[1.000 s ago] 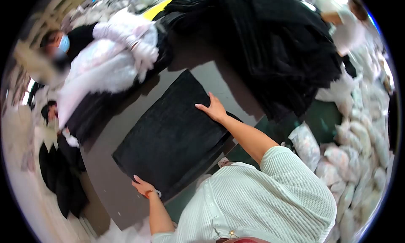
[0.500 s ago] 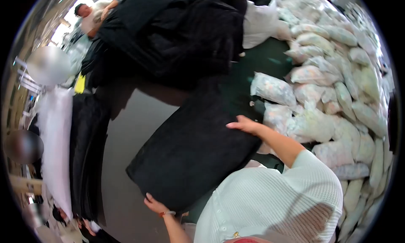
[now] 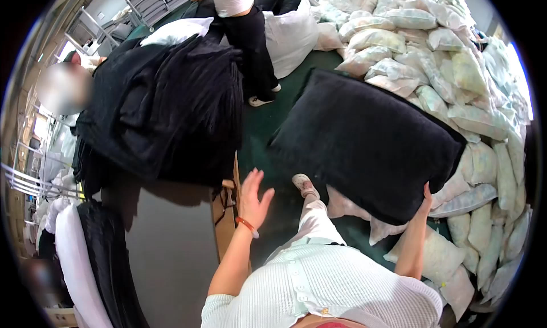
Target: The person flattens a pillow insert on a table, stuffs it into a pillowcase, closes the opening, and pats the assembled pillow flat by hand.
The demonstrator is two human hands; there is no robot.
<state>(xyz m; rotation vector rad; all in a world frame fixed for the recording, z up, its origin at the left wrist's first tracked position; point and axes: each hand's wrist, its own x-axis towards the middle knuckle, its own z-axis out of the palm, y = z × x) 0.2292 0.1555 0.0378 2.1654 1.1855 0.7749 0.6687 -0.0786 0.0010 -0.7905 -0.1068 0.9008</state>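
Note:
A large, rectangular black plush cushion (image 3: 370, 140) hangs in the air right of centre, above the floor and the edge of the bag pile. My right hand (image 3: 424, 201) grips it near its lower right corner, with most of the fingers hidden behind it. Whether the cushion is filled cannot be made out. My left hand (image 3: 254, 204), a red band at its wrist, is raised open with fingers spread and nothing in it. It sits just right of the grey table (image 3: 174, 237), apart from the cushion.
Black plush pieces (image 3: 165, 106) are heaped on the table's far end, with more folded (image 3: 102, 254) along its left side beside a white roll (image 3: 74, 254). Stuffed clear bags (image 3: 421, 60) pile up at right. A person (image 3: 250, 49) stands ahead near a white sack (image 3: 290, 34).
The cushion has left the table and swung right over the floor in my right hand. My left hand has let go of it. My view has turned right, towards the bags.

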